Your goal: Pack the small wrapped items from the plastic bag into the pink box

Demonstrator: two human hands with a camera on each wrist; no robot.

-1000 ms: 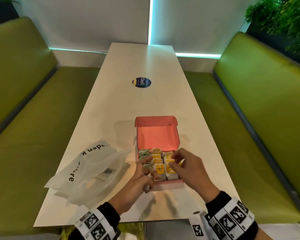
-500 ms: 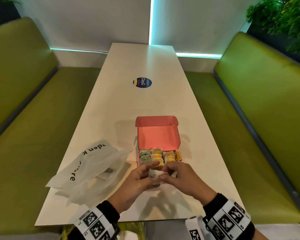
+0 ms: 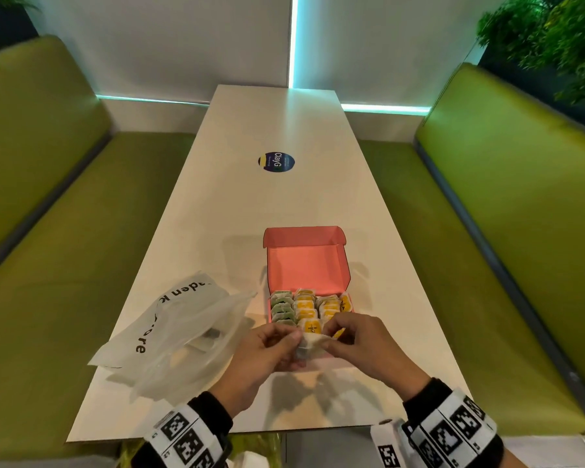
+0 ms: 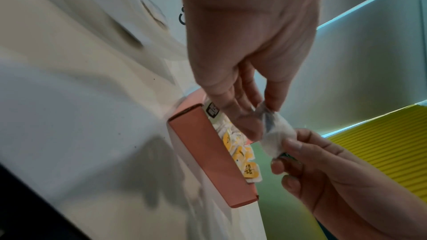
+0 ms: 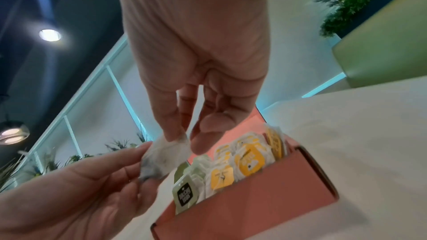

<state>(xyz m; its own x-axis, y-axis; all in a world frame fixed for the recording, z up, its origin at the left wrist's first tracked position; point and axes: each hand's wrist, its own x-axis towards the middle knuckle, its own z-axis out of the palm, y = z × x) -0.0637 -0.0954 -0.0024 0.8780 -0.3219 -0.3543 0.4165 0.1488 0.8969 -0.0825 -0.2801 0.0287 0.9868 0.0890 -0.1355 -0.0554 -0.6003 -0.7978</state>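
- Small white translucent wrapped item (image 3: 307,344) is being pinched between both hands, hovering just over the near edge of the pink cardboard box (image 3: 306,265); not yet in the box.
- Left hand (image 3: 267,346) fingers (image 4: 272,98) are pinching the item's left end; thumb and fingertips are closing on the wrapper in the left wrist view.
- Right hand (image 3: 358,339) fingers (image 5: 172,130) are pinching the other end, thumb against forefinger; remaining fingers are curling loosely below.
- Item's label colour is looking greyish-blue at one end; print is too blurred to read.
- Pink box is sitting open on the long white surface (image 3: 284,204), lid standing up at the far side.
- Box is already holding rows of packed wrapped sachets: green-labelled ones (image 3: 282,309) filling the left column, yellow-labelled ones (image 3: 321,307) filling the middle and right.
- Box is looking close to full; judging by that, the task is well along, and this item is probably going into a remaining gap near the front.
- Crumpled clear plastic bag with black lettering (image 3: 176,336) is lying on the surface left of the box, apart from it; something small and dark is showing inside, so some contents may be left, cannot tell how many.
- Green padded benches (image 3: 65,231) are flanking the surface on both sides.
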